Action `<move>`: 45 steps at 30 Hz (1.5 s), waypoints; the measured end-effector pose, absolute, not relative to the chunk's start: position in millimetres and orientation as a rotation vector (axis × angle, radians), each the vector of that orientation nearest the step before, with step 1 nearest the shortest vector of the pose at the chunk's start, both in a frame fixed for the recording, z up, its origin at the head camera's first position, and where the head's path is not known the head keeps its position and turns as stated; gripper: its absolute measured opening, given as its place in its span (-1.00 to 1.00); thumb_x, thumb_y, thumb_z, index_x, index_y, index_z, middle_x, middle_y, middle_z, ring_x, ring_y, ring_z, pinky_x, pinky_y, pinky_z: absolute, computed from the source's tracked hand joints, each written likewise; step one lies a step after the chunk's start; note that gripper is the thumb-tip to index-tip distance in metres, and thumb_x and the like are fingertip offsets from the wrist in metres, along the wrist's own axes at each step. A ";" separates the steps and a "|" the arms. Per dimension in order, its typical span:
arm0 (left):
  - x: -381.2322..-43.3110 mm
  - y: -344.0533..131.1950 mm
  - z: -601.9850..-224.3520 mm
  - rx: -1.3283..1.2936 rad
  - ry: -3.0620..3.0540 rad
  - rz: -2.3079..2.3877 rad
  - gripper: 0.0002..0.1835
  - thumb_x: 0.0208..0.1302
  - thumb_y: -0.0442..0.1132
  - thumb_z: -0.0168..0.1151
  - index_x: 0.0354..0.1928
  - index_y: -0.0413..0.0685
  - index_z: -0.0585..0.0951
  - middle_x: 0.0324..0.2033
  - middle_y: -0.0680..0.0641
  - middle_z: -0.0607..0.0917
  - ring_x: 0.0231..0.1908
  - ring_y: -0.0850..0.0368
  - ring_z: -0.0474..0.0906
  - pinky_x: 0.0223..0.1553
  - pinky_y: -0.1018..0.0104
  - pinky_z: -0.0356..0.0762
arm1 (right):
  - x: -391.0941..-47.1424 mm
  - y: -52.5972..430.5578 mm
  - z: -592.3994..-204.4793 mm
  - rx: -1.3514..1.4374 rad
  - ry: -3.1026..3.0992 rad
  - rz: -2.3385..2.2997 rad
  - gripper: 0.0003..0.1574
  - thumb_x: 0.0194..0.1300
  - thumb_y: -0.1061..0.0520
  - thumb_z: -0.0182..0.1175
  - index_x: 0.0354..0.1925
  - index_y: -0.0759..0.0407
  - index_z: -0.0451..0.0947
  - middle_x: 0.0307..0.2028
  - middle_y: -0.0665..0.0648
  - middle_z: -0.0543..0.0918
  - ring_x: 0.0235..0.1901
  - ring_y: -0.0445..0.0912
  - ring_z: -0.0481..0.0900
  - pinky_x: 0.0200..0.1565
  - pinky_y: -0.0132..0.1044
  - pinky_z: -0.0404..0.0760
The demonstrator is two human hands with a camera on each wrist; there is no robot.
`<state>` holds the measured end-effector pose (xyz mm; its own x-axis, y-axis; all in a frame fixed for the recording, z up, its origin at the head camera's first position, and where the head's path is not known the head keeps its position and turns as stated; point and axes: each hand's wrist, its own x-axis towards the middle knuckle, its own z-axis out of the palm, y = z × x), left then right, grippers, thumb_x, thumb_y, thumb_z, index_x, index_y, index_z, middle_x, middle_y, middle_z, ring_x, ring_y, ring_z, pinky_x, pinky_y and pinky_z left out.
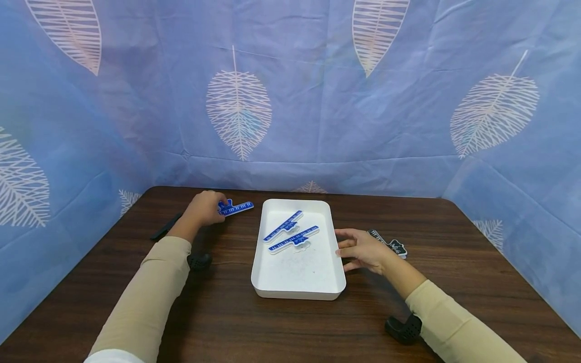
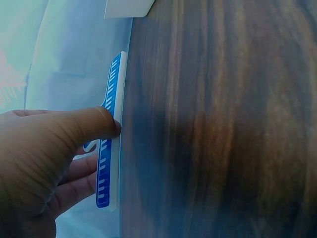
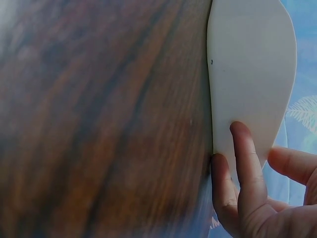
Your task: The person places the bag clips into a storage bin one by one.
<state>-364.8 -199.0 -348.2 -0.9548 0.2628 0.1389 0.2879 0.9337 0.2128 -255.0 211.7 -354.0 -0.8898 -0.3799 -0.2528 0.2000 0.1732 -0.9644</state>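
At the table's back left, my left hand pinches a blue clip with a white piano-key pattern. The left wrist view shows the thumb across the front of this clip and other fingers behind it. My right hand touches the right side of a white tray with its fingers spread. In the right wrist view, extended fingertips rest against the tray's outer wall. Inside the tray lie two blue piano-key clips, one farther back and one nearer.
Behind my right hand lies a black-and-white piano-key clip. A dark narrow object is partly hidden by my left forearm. Patterned blue cloth surrounds the brown wooden table at the back and sides.
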 end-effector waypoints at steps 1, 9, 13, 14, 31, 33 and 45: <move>-363.8 -198.7 -347.8 -0.434 -2.980 -0.355 -0.59 0.01 -0.25 0.48 -0.05 -0.20 0.67 -0.12 -0.23 0.68 -0.20 -0.07 0.59 -0.03 -0.02 0.57 | -254.9 211.6 -354.0 -0.168 2.017 -1.764 -0.10 0.29 0.45 0.13 0.46 0.41 -0.08 0.18 0.57 0.37 -0.09 0.15 0.64 -0.15 0.05 0.66; -352.5 -192.3 -342.0 -0.457 -2.986 -0.386 -0.60 0.02 -0.26 0.49 -0.05 -0.18 0.67 -0.11 -0.21 0.68 -0.21 -0.05 0.58 -0.04 0.00 0.58 | -253.7 211.4 -354.3 -0.172 2.021 -1.764 -0.09 0.28 0.45 0.13 0.46 0.43 -0.08 0.17 0.57 0.38 -0.09 0.16 0.64 -0.16 0.05 0.66; -349.3 -191.2 -341.5 -0.480 -2.970 -0.356 -0.61 0.00 -0.25 0.50 -0.07 -0.17 0.69 -0.13 -0.20 0.68 -0.22 -0.04 0.59 -0.07 0.03 0.60 | -253.5 211.6 -355.1 -0.176 2.021 -1.767 -0.09 0.28 0.45 0.13 0.46 0.43 -0.08 0.16 0.57 0.38 -0.09 0.16 0.64 -0.16 0.04 0.66; -348.6 -191.2 -341.4 -0.488 -2.965 -0.347 -0.61 0.00 -0.25 0.50 -0.08 -0.17 0.69 -0.13 -0.20 0.68 -0.22 -0.04 0.59 -0.08 0.04 0.61 | -253.4 211.7 -355.3 -0.177 2.021 -1.768 -0.09 0.28 0.45 0.13 0.46 0.43 -0.08 0.16 0.57 0.38 -0.09 0.16 0.64 -0.16 0.04 0.66; -333.6 -188.4 -322.8 -0.663 -2.864 -0.262 -0.74 -0.03 -0.27 0.49 -0.24 -0.18 0.76 -0.21 -0.14 0.72 -0.23 -0.01 0.59 -0.12 0.08 0.61 | -252.1 212.1 -355.7 -0.163 2.021 -1.777 -0.10 0.29 0.45 0.12 0.46 0.43 -0.07 0.17 0.57 0.37 -0.11 0.14 0.65 -0.16 0.05 0.66; -332.1 -187.3 -319.2 -0.687 -2.846 -0.262 -0.75 -0.03 -0.28 0.48 -0.25 -0.19 0.76 -0.22 -0.14 0.72 -0.27 0.00 0.59 -0.15 0.08 0.61 | -252.2 212.0 -355.7 -0.163 2.021 -1.776 -0.11 0.29 0.45 0.12 0.46 0.42 -0.07 0.17 0.57 0.38 -0.11 0.13 0.65 -0.17 0.04 0.66; -324.6 -172.7 -303.3 -0.766 -2.794 -0.270 -0.75 -0.03 -0.29 0.48 -0.25 -0.19 0.77 -0.17 -0.17 0.71 -0.21 -0.02 0.61 -0.11 0.09 0.63 | -254.5 211.0 -355.1 -0.149 2.048 -1.763 -0.12 0.29 0.44 0.14 0.45 0.42 -0.04 0.16 0.56 0.39 -0.13 0.12 0.65 -0.18 0.03 0.67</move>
<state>-324.6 -172.7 -303.3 -0.8366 0.4775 0.2685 0.5200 0.8463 0.1153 -254.5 211.0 -355.1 -0.9008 -0.3544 -0.2508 0.1953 0.1850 -0.9631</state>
